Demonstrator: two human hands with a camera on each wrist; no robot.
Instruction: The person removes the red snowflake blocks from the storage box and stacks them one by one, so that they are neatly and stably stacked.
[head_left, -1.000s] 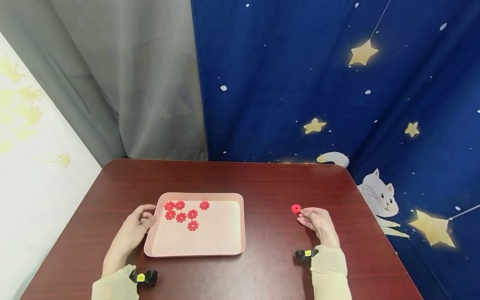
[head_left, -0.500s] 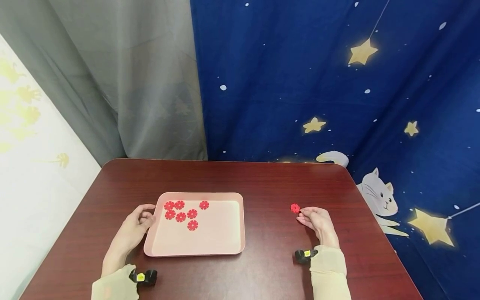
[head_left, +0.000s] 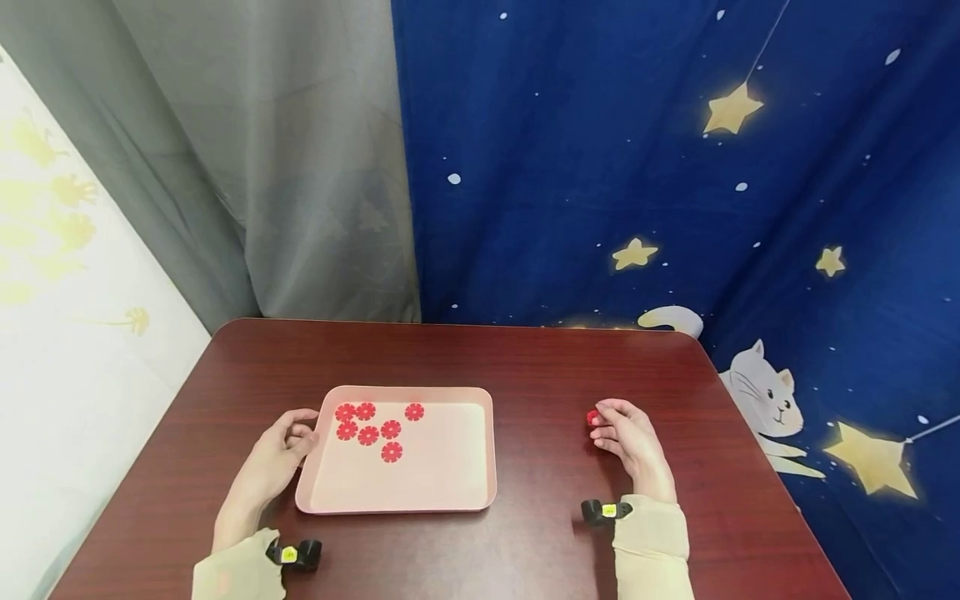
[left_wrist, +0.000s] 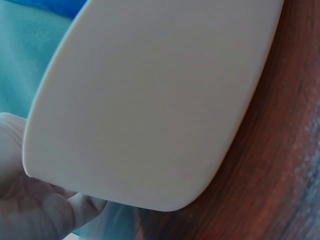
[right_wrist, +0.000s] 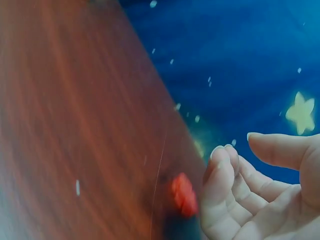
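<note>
A pink tray point(head_left: 442, 492) with several red notched building discs point(head_left: 367, 435) in its left half lies on the table. My left hand point(head_left: 270, 458) grips the tray's left rim; in the left wrist view, the near part of the tray point(left_wrist: 150, 110) hides some of its fingers. One more red disc point(head_left: 592, 417) is on the right side, partly covered by the fingertips of my right hand point(head_left: 630, 442). In the right wrist view that disc point(right_wrist: 185, 195) shows blurred beyond the fingers, while the thumb point(right_wrist: 275, 150) stands apart from the index finger.
The dark red wooden table point(head_left: 540, 517) has rounded far corners. A grey curtain point(head_left: 322, 167) and a blue starry curtain point(head_left: 555, 167) hang behind it. Black wrist cameras sit on both sleeves, the right one point(head_left: 600, 511) low over the table.
My right hand has turned and its fingers have moved up over the loose disc, which was fully visible at the fingertips before. The left hand and the tray keep their places.
</note>
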